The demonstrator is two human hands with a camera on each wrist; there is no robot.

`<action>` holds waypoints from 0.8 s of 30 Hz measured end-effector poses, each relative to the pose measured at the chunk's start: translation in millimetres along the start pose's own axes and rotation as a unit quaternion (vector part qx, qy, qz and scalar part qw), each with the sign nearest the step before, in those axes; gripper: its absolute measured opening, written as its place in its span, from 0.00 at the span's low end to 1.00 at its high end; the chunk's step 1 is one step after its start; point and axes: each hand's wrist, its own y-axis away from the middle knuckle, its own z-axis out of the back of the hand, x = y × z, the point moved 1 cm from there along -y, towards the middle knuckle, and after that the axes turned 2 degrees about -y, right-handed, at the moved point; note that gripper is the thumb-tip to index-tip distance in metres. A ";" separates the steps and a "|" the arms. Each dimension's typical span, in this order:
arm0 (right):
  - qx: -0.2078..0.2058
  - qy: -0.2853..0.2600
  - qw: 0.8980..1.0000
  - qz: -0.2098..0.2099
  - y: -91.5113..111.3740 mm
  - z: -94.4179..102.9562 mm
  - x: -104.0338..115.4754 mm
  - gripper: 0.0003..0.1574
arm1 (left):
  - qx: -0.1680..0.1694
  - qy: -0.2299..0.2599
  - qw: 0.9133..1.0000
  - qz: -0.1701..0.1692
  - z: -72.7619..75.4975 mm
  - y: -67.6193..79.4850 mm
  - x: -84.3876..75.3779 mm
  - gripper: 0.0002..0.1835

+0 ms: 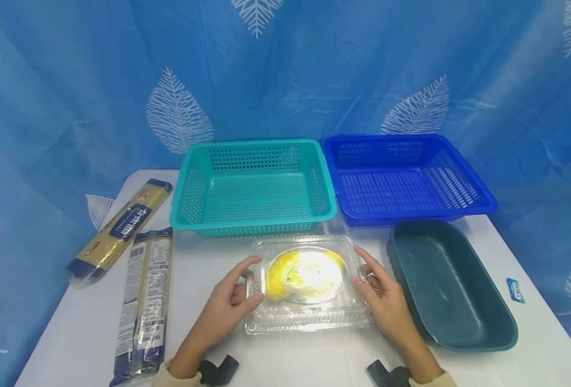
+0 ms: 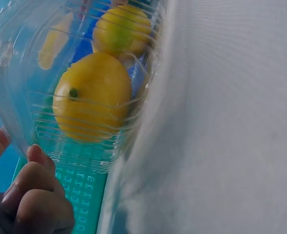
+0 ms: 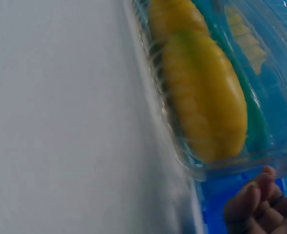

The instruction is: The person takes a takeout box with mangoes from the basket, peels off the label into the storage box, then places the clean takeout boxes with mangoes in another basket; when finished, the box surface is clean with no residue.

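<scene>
A clear plastic clamshell box (image 1: 309, 320) lies in front of me with its lid down, and glare covers much of its top. Inside are yellow fruits that look like mangoes (image 2: 92, 97), one with a green stem end. My left hand (image 1: 224, 306) grips the box's left side, thumb and forefinger at the edge and the other fingers curled below. At the opposite side my right hand (image 1: 387, 301) holds the edge between thumb and fingers. Through the ribbed wall, the right wrist view shows a long yellow mango (image 3: 204, 97) with a greenish patch.
Behind the box stand a teal basket (image 1: 251, 223) and a blue basket (image 1: 413, 215). A dark green tub (image 1: 452, 279) sits close to my right hand. Packs of spaghetti (image 1: 121, 231) lie at the left; a small blue-white packet (image 1: 515, 290) is near the right edge.
</scene>
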 end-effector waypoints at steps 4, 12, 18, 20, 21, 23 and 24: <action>0.010 0.106 0.994 0.024 -1.4 8.0 5.0 0.43 | -0.009 -0.001 1.000 -0.002 -2.1 -0.1 0.2 0.37; -0.024 0.233 0.969 0.076 -10.5 14.2 27.5 0.36 | -0.021 -0.009 1.000 -0.002 -1.1 -0.7 -2.3 0.37; -0.010 0.223 0.966 0.130 -17.1 2.0 52.1 0.27 | -0.020 -0.004 1.000 -0.013 -1.7 -1.0 -2.4 0.36; 0.009 0.220 0.962 0.160 -19.6 -4.0 58.1 0.23 | -0.020 -0.003 1.000 -0.016 -2.0 -0.8 -2.9 0.36; 0.020 0.223 0.960 0.171 -20.6 -6.9 60.4 0.22 | -0.020 -0.002 1.000 -0.018 -2.0 -0.7 -3.2 0.36; 0.043 0.225 0.956 0.180 -22.5 -12.2 63.9 0.19 | -0.019 0.001 1.000 -0.019 -2.3 -0.4 -4.0 0.35; 0.054 0.230 0.956 0.176 -23.4 -14.6 65.4 0.18 | -0.018 0.002 1.000 -0.019 -2.4 -0.3 -4.4 0.35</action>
